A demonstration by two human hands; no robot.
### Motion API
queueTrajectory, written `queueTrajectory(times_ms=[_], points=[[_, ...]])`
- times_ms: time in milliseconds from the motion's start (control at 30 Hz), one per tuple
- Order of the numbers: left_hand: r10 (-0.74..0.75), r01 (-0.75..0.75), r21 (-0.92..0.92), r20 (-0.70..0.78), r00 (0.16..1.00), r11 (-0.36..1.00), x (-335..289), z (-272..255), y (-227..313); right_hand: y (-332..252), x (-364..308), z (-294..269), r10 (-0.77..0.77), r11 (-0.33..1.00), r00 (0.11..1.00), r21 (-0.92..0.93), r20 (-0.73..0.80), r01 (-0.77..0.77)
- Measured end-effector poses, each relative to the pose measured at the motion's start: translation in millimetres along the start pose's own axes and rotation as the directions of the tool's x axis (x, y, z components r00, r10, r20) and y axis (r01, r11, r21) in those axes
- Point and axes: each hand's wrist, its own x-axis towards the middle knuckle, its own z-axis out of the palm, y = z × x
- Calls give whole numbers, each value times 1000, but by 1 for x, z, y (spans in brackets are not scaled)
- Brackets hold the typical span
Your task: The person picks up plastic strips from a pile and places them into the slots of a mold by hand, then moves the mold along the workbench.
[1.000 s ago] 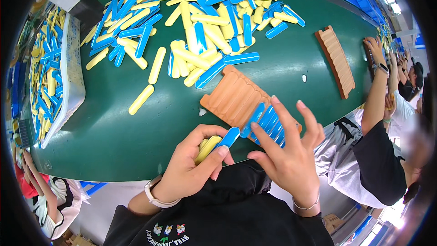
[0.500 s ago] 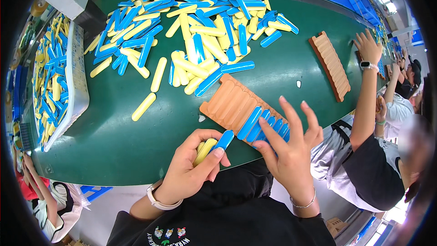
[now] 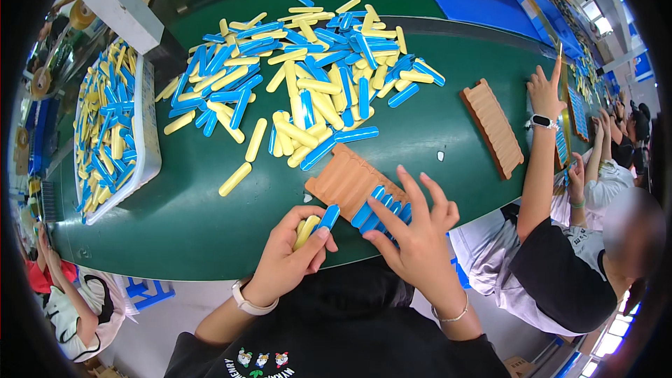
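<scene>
In the head view, the left hand (image 3: 290, 255) is closed round a few yellow strips (image 3: 304, 232), with a blue strip (image 3: 329, 216) pinched between thumb and forefinger, its end poking out toward the tray (image 3: 341, 183). The right hand (image 3: 414, 243) is spread, the fingers well parted and gripping nothing that shows; its index fingertip is at the blue row (image 3: 367, 215) in the tray, probably touching it, though the hand hides part of the contact.

The tray is brown and slotted and lies aslant on the green table (image 3: 203, 238), just in front of the person. The blue row fills slots at its near right end, partly under the right hand; the slots toward its far left end show bare brown. The far corner of the tray lies right beside the loose pile (image 3: 315, 87) of blue and yellow strips. Two single yellow strips lie just off the pile's near side.

Left of the pile stands a white bin (image 3: 149, 143) full of the same strips. To the right, well apart from the hands, lies a second tray (image 3: 493, 129), near a co-worker's raised arm (image 3: 537, 168). A white scrap (image 3: 440, 156) lies between the two trays.
</scene>
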Motion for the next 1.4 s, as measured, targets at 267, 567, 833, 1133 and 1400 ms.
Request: queueTrajectory(times_ms=[267, 567, 833, 1133, 1400], points=[[-6, -1, -99, -73, 997, 995, -3, 2, -1, 25, 8, -4, -59, 993, 998, 97, -13, 60], [135, -157, -87, -221, 966, 984, -9, 9, -13, 39, -1, -2, -239, 967, 971, 99, 11, 237], [36, -52, -107, -147, 988, 993, -7, 2, -5, 31, 1, -4, -142, 984, 989, 99, -34, 145], [-143, 138, -152, -23, 989, 979, -4, -19, 23, 19, -16, -1, 38, 999, 995, 31, -88, -35], [-187, 195, -104, 83, 979, 975, 4, -36, 36, 6, -22, -7, 102, 990, 994, 102, -42, -97]])
